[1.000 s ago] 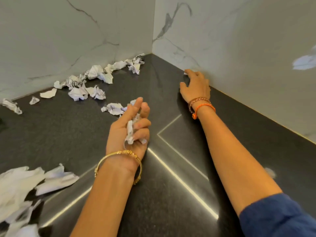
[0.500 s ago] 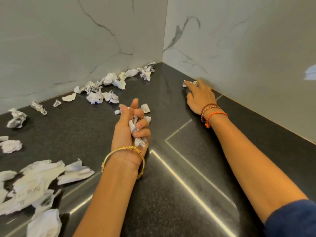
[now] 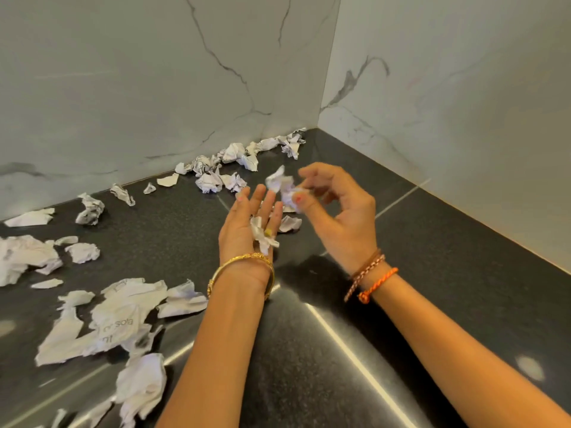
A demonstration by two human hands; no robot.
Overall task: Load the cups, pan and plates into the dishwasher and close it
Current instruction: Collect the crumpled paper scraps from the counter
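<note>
Holding a crumpled bit of paper [image 3: 285, 189], the right hand [image 3: 341, 216] pinches it between its thumb and curled fingers [image 3: 312, 174], though the hand is blurry. Just beside it, the left hand [image 3: 247, 225] is turned palm up with its fingers [image 3: 258, 197] straight and a little apart. A small white scrap [image 3: 262, 234] lies on that open palm, and the pinched paper is just above the left fingertips. A gold bangle [image 3: 241, 265] goes round the left wrist. An orange cord band [image 3: 378, 284] and a beaded band [image 3: 364, 274] go round the right wrist. Both hands are above a dark shiny worktop [image 3: 432, 273]. Past the fingertips, a row of paper balls [image 3: 234, 162] lies along the foot of a white marble wall [image 3: 123, 88]. To the left of the left fingers, more torn paper pieces [image 3: 117, 322] lie flat on the worktop, one with some printed letters on it. No cups, pan, plates or dishwasher show in this view, so I cannot tell where they are.
</note>
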